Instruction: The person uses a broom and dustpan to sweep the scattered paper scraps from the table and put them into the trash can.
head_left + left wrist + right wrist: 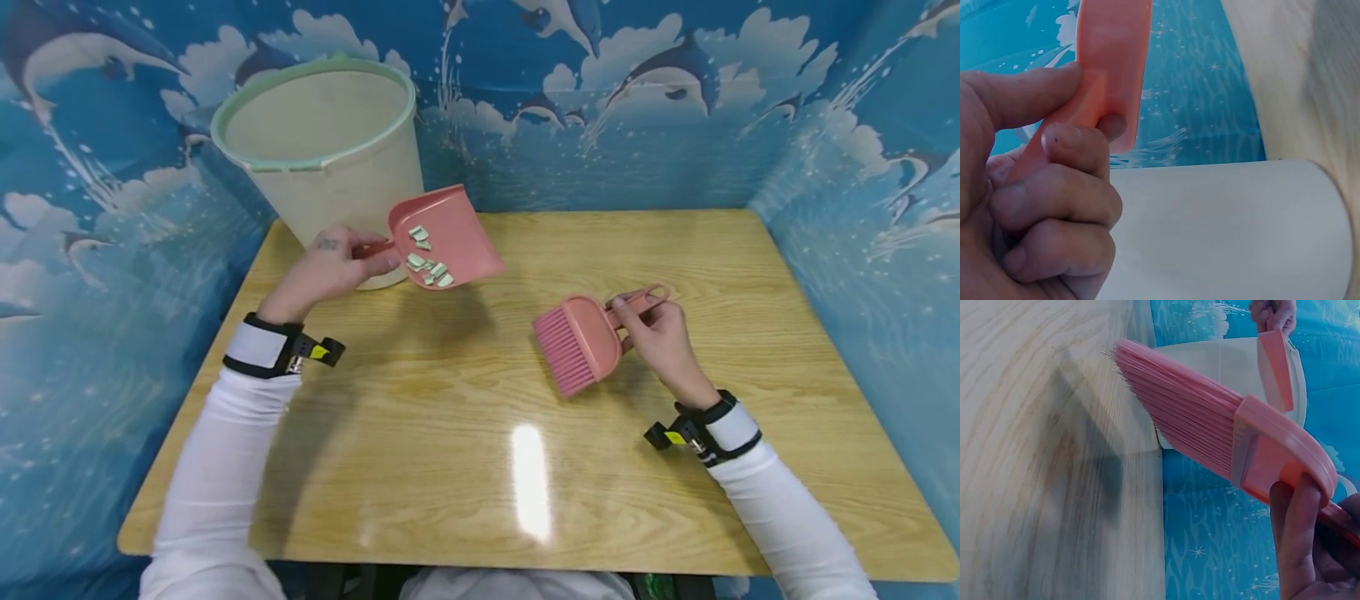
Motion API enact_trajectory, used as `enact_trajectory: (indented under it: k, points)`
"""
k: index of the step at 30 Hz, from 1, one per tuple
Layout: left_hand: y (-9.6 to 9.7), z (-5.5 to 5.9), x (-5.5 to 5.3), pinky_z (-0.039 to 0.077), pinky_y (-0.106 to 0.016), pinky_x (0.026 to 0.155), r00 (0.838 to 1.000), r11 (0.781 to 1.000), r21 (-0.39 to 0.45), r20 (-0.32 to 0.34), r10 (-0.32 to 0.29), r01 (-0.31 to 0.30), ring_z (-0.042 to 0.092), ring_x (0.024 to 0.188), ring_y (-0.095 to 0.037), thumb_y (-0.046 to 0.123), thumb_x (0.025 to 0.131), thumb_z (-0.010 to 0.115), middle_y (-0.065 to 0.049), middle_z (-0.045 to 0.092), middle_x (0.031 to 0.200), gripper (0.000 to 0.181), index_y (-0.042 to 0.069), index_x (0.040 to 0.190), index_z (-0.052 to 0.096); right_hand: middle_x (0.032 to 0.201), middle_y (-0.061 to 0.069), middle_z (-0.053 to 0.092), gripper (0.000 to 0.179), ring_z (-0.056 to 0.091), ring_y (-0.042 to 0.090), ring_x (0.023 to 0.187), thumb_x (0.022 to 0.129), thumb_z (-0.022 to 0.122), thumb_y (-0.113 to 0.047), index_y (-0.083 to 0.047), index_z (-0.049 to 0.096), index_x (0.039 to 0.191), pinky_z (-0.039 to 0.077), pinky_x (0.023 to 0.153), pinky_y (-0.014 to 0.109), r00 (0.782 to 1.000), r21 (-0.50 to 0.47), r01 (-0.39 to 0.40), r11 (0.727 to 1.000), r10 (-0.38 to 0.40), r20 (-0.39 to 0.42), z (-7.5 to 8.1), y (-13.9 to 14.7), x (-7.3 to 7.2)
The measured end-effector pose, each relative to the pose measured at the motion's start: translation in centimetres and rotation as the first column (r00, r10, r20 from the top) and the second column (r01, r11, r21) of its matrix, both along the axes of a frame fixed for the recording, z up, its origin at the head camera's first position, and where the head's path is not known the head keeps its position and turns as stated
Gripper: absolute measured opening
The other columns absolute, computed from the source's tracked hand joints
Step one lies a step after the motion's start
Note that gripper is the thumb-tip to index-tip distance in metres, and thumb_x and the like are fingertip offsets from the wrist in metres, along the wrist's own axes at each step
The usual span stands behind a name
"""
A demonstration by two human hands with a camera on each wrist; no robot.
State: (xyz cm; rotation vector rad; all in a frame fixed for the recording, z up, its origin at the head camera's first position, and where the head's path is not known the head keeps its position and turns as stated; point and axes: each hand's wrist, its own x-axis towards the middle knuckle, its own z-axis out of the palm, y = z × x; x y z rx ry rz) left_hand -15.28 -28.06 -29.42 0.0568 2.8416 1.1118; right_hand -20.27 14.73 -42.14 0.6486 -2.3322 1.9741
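My left hand (326, 268) grips the handle of a pink dustpan (444, 236), lifted above the wooden table (480, 450) beside a cream bin (322, 150). Several pale green scraps (427, 260) lie in the pan. In the left wrist view my fingers (1054, 187) curl round the dustpan handle (1110, 69), with the bin wall (1229, 231) close below. My right hand (660, 337) holds a pink brush (581, 342) by its handle, bristles angled down toward the table. In the right wrist view the brush (1222, 437) hovers over the table (1041, 456), my fingers (1300, 544) under its back.
The cream bin with a green rim (315, 79) stands at the table's far left corner. Blue dolphin-print walls (675, 108) close in the table on three sides. A light glare (531, 479) shows on the tabletop near the front edge.
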Motion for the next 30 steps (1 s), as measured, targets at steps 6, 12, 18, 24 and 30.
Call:
enact_trajectory:
  k: [6,12,18,24,30]
  points:
    - [-0.1,2.2,0.0,0.038,-0.032,0.057,1.0,1.0,-0.01,-0.017,0.009,-0.009,0.048,0.073,-0.024,0.036,0.102,0.063,-0.01,0.069,0.1,0.037,0.013,0.129,0.071,0.08,-0.011,0.073,0.032,0.069,0.005,0.067,0.105,0.057,-0.017,0.013,0.067,0.108,0.055,0.049,0.029,1.0,0.016,-0.004,1.0,0.004,0.022,-0.4,0.1,0.0]
    - [-0.3,4.9,0.0,0.04,-0.038,0.069,0.999,0.999,-0.036,0.005,0.04,-0.039,0.049,0.093,-0.026,0.045,0.101,0.062,-0.01,0.068,0.117,0.047,0.015,0.138,0.066,0.08,-0.012,0.074,0.032,0.07,0.005,0.067,0.106,0.057,-0.017,0.013,0.068,0.108,0.055,0.049,0.029,1.0,0.021,-0.012,1.0,0.012,0.013,-0.6,0.2,-0.1]
    - [-0.4,7.1,0.1,0.035,-0.041,0.075,0.997,0.994,-0.079,-0.017,0.074,-0.075,0.046,0.099,-0.026,0.052,0.1,0.059,-0.012,0.061,0.124,0.057,0.015,0.144,0.06,0.081,-0.01,0.073,0.032,0.069,0.006,0.067,0.106,0.057,-0.017,0.014,0.066,0.109,0.055,0.049,0.029,0.999,0.019,-0.014,1.0,0.013,0.03,-0.6,0.2,0.0]
    - [-0.8,8.8,0.1,0.035,-0.038,0.074,0.993,0.992,-0.075,-0.057,0.099,-0.103,0.047,0.095,-0.025,0.054,0.1,0.058,-0.009,0.064,0.116,0.059,0.016,0.146,0.058,0.083,-0.005,0.074,0.031,0.068,0.008,0.065,0.106,0.057,-0.017,0.011,0.067,0.109,0.055,0.049,0.029,1.0,0.023,-0.019,1.0,0.018,0.022,-0.7,0.3,0.0]
    - [-2.3,10.3,0.1,0.042,-0.041,0.091,0.985,0.986,-0.056,-0.077,0.154,-0.158,0.05,0.118,-0.024,0.054,0.099,0.058,-0.01,0.06,0.138,0.063,0.014,0.148,0.055,0.085,-0.002,0.072,0.031,0.068,0.009,0.067,0.106,0.058,-0.02,0.01,0.067,0.11,0.056,0.05,0.03,0.999,0.033,-0.023,0.999,0.021,0.04,-1.0,0.6,0.2]
